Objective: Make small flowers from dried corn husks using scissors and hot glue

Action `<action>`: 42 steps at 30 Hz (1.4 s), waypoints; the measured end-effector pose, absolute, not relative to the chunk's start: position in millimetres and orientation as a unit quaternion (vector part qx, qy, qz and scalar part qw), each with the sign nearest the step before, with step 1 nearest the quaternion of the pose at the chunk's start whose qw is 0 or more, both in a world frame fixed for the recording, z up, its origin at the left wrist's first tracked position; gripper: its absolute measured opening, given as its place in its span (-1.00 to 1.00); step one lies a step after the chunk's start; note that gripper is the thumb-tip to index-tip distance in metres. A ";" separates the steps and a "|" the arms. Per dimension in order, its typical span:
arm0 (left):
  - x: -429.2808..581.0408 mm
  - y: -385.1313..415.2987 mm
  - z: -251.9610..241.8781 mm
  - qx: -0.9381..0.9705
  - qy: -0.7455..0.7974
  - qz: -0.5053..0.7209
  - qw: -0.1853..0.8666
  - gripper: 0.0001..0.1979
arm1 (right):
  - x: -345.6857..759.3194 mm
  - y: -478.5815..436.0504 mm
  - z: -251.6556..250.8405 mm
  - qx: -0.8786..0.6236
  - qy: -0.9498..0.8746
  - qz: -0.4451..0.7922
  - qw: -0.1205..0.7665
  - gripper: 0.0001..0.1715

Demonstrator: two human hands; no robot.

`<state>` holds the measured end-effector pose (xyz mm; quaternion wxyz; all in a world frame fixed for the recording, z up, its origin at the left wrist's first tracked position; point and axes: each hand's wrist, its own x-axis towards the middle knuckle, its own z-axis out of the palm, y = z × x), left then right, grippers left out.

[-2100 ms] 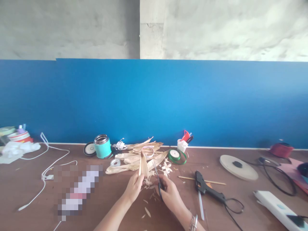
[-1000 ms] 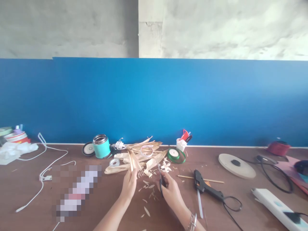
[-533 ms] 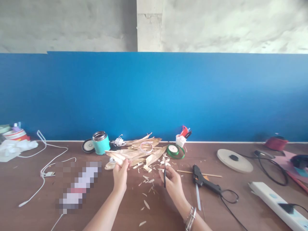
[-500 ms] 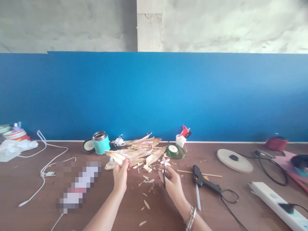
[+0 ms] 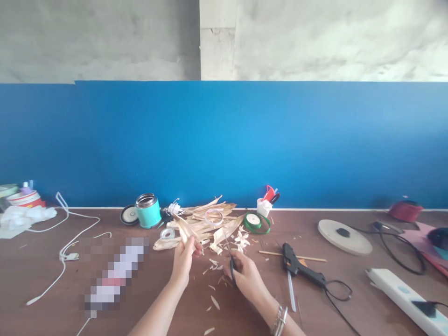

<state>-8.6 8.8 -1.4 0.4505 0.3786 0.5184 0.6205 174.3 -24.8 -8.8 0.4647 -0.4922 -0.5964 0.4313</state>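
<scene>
Left hand [image 5: 185,259] pinching dry husk [image 5: 185,228]; right hand [image 5: 245,274] holding scissors [image 5: 233,270].
Husk is looking light, papery, likely prone to splitting; best held lightly across its width. It is jutting beyond left thumb and fingertips, leaning left, before the husk pile [image 5: 202,227]; right fingers are gripping the handles.

The husk [image 5: 184,228] is showing pale straw yellow, the scissors [image 5: 232,269] black handles. The jar [image 5: 149,217] is pairing turquoise with silver, the ribbon spool [image 5: 252,220] green with white. The board [image 5: 224,144] is glowing plain blue, and the table [image 5: 233,315] is looking reddish brown.
</scene>
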 end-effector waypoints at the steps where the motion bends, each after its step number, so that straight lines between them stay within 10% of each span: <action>1: -7.4 8.0 -0.8 0.381 0.513 0.615 0.462 -0.62 | 173.7 -25.2 -8.9 -0.494 -0.603 0.428 0.458 -0.73; 23: -4.5 3.0 -11.8 0.748 0.578 0.241 0.219 -0.78 | 175.9 -24.2 -7.9 -0.532 -0.581 0.413 0.456 -0.79; 42: 3.2 5.7 -13.7 0.631 0.527 0.423 0.380 -0.87 | 176.3 -20.9 -9.6 -0.493 -0.558 0.441 0.501 -0.70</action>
